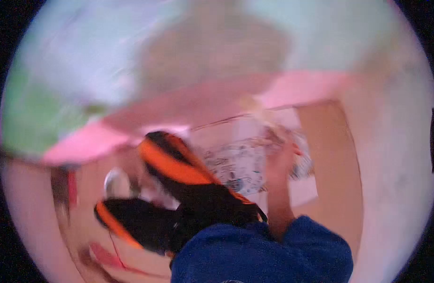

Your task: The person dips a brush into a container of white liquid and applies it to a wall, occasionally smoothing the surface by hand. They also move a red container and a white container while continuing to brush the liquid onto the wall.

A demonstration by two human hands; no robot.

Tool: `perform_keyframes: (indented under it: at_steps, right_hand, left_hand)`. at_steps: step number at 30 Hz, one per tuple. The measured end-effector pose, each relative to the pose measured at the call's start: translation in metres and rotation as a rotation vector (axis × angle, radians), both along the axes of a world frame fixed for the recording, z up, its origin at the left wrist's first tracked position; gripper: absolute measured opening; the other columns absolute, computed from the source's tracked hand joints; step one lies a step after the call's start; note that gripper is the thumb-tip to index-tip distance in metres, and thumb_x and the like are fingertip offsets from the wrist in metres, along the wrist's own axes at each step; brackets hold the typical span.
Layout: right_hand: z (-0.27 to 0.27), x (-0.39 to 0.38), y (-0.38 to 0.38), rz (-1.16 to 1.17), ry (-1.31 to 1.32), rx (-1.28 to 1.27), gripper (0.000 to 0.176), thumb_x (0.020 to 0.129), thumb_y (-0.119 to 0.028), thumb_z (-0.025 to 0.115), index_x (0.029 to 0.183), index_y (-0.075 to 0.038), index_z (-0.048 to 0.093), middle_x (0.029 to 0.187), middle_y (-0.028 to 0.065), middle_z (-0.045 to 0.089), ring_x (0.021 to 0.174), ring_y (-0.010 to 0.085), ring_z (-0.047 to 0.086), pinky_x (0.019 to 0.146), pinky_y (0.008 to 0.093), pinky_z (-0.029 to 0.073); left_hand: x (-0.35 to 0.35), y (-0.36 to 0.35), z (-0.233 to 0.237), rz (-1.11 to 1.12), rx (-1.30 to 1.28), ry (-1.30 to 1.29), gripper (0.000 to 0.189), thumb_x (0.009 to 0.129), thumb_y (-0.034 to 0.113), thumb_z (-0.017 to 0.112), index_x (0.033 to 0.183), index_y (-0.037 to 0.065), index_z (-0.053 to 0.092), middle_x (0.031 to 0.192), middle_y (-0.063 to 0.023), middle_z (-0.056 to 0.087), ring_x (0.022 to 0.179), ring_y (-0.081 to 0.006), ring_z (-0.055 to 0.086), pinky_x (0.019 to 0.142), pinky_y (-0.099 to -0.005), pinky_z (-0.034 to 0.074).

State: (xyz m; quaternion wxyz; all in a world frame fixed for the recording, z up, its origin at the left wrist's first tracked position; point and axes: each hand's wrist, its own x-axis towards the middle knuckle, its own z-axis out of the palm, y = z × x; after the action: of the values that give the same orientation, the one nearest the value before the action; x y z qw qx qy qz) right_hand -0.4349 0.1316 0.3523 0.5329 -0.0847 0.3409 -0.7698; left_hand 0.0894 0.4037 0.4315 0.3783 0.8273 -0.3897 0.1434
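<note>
1. A white paper sheet printed with dark and bluish doodle-like figures (238, 162) lies on a tan, smooth-looking surface (332, 155), which shows to the right of the sheet.
2. The right hand (280, 147), bare below a short dark-blue fabric sleeve (316, 238), is over the right part of the sheet; blur hides whether it touches the paper.
3. Its fingers look partly bent, but I cannot tell whether they grasp anything. A pale, narrow, blurred shape (257, 109) shows just beyond them, at the sheet's far edge.
4. The left hand cannot be made out, so the state of its fingers cannot be told.
5. Black trouser legs with orange stripes (205, 193) lie left of the sheet, one close beside it.
6. Farther left of the sheet is a white, rounded object (117, 183), too blurred to identify.
7. Beyond the sheet runs a pink band (311, 89).
</note>
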Motion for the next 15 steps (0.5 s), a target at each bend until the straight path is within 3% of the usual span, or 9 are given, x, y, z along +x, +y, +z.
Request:
perform_keyframes:
  at_steps: [2,3,4,6,7,8,11,13,15]
  right_hand:
    - [0.004,-0.008,0.009,0.039,-0.043,-0.115,0.036,0.082,-0.031,0.046,0.108,-0.006,0.049,0.103,0.0122,0.054,0.097,0.0229,0.051,0.082,0.0411,0.042]
    - [0.000,-0.015,0.010,0.058,-0.073,-0.165,0.041,0.081,-0.032,0.046,0.110,-0.003,0.047,0.106,0.0164,0.052,0.099,0.0258,0.050,0.080,0.0419,0.044]
    - [-0.013,-0.033,0.003,0.083,-0.032,-0.030,0.044,0.080,-0.029,0.047,0.113,0.000,0.044,0.110,0.0184,0.050,0.098,0.0275,0.050,0.076,0.0391,0.047]
    - [-0.025,-0.050,-0.004,0.348,-0.095,-0.300,0.039,0.081,-0.024,0.047,0.110,0.002,0.046,0.107,0.0185,0.051,0.090,0.0230,0.054,0.062,0.0291,0.049]
    - [-0.021,-0.047,-0.015,0.323,-0.022,-0.201,0.032,0.082,-0.021,0.048,0.105,0.001,0.050,0.102,0.0164,0.053,0.085,0.0204,0.056,0.053,0.0229,0.049]
    - [-0.004,-0.029,-0.025,0.395,-0.017,-0.203,0.032,0.082,-0.021,0.048,0.105,0.001,0.050,0.102,0.0164,0.053,0.085,0.0204,0.056,0.053,0.0229,0.049]
    - [0.058,0.024,-0.029,0.469,-0.059,-0.251,0.031,0.083,-0.017,0.046,0.105,0.005,0.047,0.105,0.0185,0.052,0.089,0.0215,0.056,0.053,0.0244,0.049]
    - [0.059,0.024,-0.007,0.293,0.130,-0.194,0.030,0.084,-0.011,0.045,0.108,0.007,0.044,0.107,0.0200,0.051,0.095,0.0248,0.055,0.054,0.0256,0.050]
    - [0.062,0.041,-0.023,0.347,0.059,-0.336,0.032,0.084,-0.013,0.045,0.110,0.007,0.043,0.109,0.0206,0.050,0.097,0.0259,0.054,0.058,0.0252,0.050]
  left_hand:
    - [0.020,0.035,-0.018,0.048,0.181,-0.338,0.019,0.083,0.016,0.045,0.097,0.005,0.052,0.096,-0.0080,0.053,0.092,-0.0179,0.050,0.080,-0.0300,0.040]
    - [0.021,0.051,-0.022,0.085,0.209,-0.381,0.018,0.084,0.014,0.045,0.097,0.005,0.053,0.095,-0.0077,0.053,0.091,-0.0170,0.049,0.079,-0.0292,0.040]
    - [0.000,0.031,-0.004,-0.004,0.145,-0.145,0.014,0.083,0.011,0.046,0.093,0.003,0.051,0.091,-0.0061,0.052,0.089,-0.0147,0.048,0.079,-0.0279,0.040]
    - [-0.042,-0.011,0.032,-0.108,-0.039,0.326,0.006,0.081,0.005,0.048,0.085,0.000,0.047,0.081,-0.0028,0.048,0.083,-0.0102,0.047,0.077,-0.0252,0.039]
    - [-0.060,-0.025,0.045,0.012,-0.060,0.273,0.007,0.081,0.004,0.049,0.086,-0.001,0.046,0.079,-0.0030,0.048,0.078,-0.0097,0.048,0.073,-0.0235,0.040]
    - [-0.049,-0.023,0.037,-0.155,-0.143,0.336,0.010,0.082,0.006,0.049,0.088,-0.001,0.045,0.080,-0.0036,0.049,0.075,-0.0106,0.050,0.071,-0.0233,0.041]
    - [-0.026,-0.025,0.019,-0.045,-0.141,0.459,0.012,0.083,0.008,0.049,0.091,0.000,0.045,0.081,-0.0040,0.051,0.076,-0.0118,0.053,0.072,-0.0243,0.042]
    - [-0.038,0.008,-0.022,-0.072,-0.193,0.538,0.017,0.084,0.014,0.049,0.095,0.001,0.045,0.082,-0.0052,0.052,0.077,-0.0129,0.054,0.070,-0.0251,0.044]
    - [-0.026,-0.005,-0.033,-0.043,-0.216,0.693,0.019,0.084,0.016,0.049,0.096,0.001,0.045,0.082,-0.0056,0.052,0.077,-0.0134,0.054,0.070,-0.0252,0.044]
